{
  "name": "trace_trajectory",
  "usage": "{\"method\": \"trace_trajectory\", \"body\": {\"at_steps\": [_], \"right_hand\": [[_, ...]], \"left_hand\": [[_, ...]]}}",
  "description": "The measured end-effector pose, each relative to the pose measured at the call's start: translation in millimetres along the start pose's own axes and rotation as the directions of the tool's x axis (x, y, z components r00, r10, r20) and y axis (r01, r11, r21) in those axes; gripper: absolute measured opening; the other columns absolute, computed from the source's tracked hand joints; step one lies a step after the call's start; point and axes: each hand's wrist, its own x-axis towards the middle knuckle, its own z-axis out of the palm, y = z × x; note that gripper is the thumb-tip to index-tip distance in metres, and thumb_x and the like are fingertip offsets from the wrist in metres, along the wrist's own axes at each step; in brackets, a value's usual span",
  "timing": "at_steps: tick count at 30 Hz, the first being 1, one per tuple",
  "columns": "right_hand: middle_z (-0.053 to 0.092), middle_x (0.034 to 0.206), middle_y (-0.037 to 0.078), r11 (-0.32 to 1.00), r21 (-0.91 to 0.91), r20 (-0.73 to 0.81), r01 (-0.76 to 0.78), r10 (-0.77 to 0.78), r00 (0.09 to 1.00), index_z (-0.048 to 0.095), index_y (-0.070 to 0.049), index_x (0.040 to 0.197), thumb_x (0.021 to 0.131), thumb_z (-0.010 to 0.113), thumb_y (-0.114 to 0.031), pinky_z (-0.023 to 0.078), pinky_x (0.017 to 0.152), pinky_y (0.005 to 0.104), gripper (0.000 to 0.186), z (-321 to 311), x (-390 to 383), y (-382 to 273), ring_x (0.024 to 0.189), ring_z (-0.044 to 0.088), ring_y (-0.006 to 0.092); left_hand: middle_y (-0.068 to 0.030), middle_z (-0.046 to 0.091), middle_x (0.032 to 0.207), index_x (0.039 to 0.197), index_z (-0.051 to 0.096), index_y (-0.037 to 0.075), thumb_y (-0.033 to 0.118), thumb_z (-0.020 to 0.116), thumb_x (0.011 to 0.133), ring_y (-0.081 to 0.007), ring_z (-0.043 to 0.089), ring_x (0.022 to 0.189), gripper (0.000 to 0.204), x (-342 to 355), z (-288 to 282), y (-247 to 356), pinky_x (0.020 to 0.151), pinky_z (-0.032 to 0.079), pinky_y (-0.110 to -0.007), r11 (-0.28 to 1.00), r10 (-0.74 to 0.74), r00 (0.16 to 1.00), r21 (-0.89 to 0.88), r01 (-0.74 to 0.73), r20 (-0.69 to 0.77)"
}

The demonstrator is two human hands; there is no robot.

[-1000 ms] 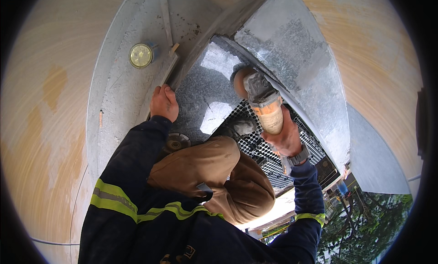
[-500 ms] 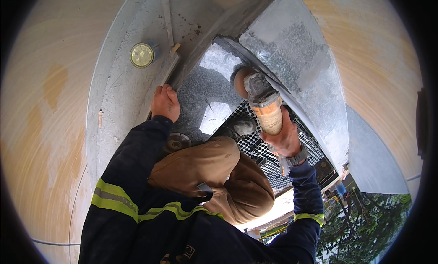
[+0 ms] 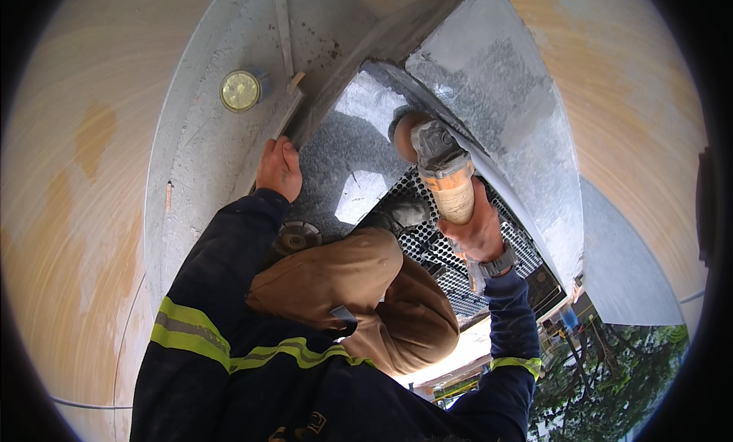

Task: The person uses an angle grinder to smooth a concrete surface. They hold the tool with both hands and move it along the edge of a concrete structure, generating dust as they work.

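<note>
An orange and grey angle grinder [image 3: 447, 184] is gripped in my right hand [image 3: 479, 229], its body wrapped in worn pale tape. The round brownish disc [image 3: 405, 139] lies close to the lower edge of a speckled grey panel [image 3: 496, 98]; whether it touches is unclear. My left hand [image 3: 279, 171] is closed over the edge of a grey ledge [image 3: 259, 161], with some fingertips hidden. Between both hands spreads a speckled grey slab [image 3: 328, 163] with bright patches of light. A second disc-shaped tool [image 3: 298, 238] lies beside my bent knee [image 3: 336, 274].
A round container [image 3: 240, 90] with a yellowish top stands on the grey surface at upper left. A small wooden strip [image 3: 295, 81] rests near the ledge. Perforated black grating [image 3: 427, 247] lies beneath the grinder. Curved tan walls [image 3: 69, 174] rise around; trees [image 3: 611, 373] show at lower right.
The view has shifted very slightly. Both hands and the grinder stay almost where they were, with the same grips.
</note>
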Motion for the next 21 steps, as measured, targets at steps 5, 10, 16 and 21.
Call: {"method": "trace_trajectory", "body": {"at_steps": [5,10,16,21], "right_hand": [[0.069,0.107,0.018,0.998,0.017,0.011,-0.054,0.054,0.998,0.042,-0.001,0.138,0.071,0.080,-0.021,0.058,0.082,0.0385,0.080,-1.1,0.3,-0.4,0.091,0.071,0.0268],[0.070,0.108,0.018,0.998,0.023,0.014,-0.059,0.058,0.998,0.043,-0.001,0.138,0.071,0.080,-0.020,0.058,0.082,0.0385,0.080,0.9,0.2,-2.0,0.092,0.071,0.0269],[0.070,0.108,0.019,0.996,0.007,0.006,-0.085,0.085,0.996,0.043,-0.001,0.138,0.069,0.080,-0.018,0.059,0.082,0.0402,0.080,-0.7,-0.7,-7.1,0.093,0.072,0.0304],[0.069,0.108,0.015,0.994,0.048,-0.007,-0.094,0.095,0.995,0.044,-0.001,0.138,0.070,0.084,-0.027,0.056,0.085,0.0374,0.083,-1.3,-3.5,-4.7,0.092,0.069,0.0239]], "left_hand": [[-0.0265,0.056,0.097,0.099,0.058,0.000,0.023,0.035,0.101,-0.0480,0.057,0.088,0.033,-0.7,0.0,1.9,0.080,0.047,-0.055,1.000,-0.012,1.000,0.012,0.012,-0.005],[-0.0263,0.056,0.096,0.098,0.058,0.000,0.022,0.036,0.101,-0.0480,0.057,0.088,0.032,-1.5,-0.4,2.4,0.079,0.047,-0.055,1.000,-0.003,1.000,0.027,0.004,-0.014],[-0.0255,0.057,0.096,0.098,0.059,0.000,0.022,0.036,0.101,-0.0477,0.057,0.088,0.032,-1.5,-0.7,3.1,0.080,0.047,-0.055,0.999,-0.018,1.000,0.036,0.019,-0.019],[-0.0255,0.057,0.096,0.098,0.059,0.000,0.022,0.036,0.100,-0.0476,0.058,0.088,0.032,-0.9,0.6,1.9,0.080,0.047,-0.055,0.999,-0.006,1.000,0.046,0.006,-0.009]]}}
